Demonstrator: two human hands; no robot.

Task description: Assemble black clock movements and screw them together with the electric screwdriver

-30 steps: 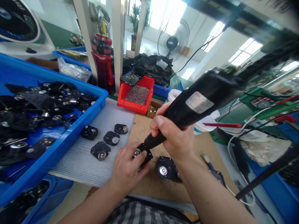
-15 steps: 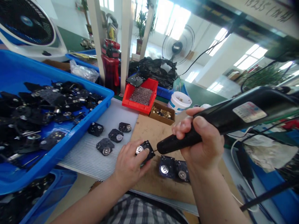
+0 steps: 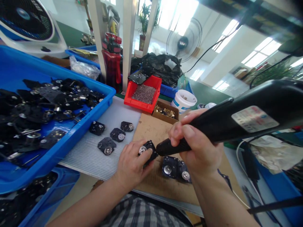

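My left hand [image 3: 133,160] is closed around a small black mechanism [image 3: 149,150] with a silver disc, holding it tilted above the cardboard sheet. In my right hand [image 3: 199,142] is a black electric screwdriver [image 3: 220,123], its nose pressed up against the mechanism's right side; the bit is hidden there. Two similar black units [image 3: 170,167] with silver discs lie on the cardboard, just below the screwdriver. Left of my left hand, several black plates [image 3: 107,146] with silver discs rest on the ribbed grey mat.
A large blue tray [image 3: 99,110] of black parts stands at left. Beyond the cardboard [image 3: 149,126] are a red bin [image 3: 128,98] of small screws, a box [image 3: 171,119] of brass pieces and a white tub [image 3: 176,104]. Pliers [image 3: 249,197] and cables lie at right.
My right hand has moved the screwdriver slightly left, so its nose now meets the mechanism; the bit visible before is hidden. My left hand keeps its hold. The view has shifted slightly.
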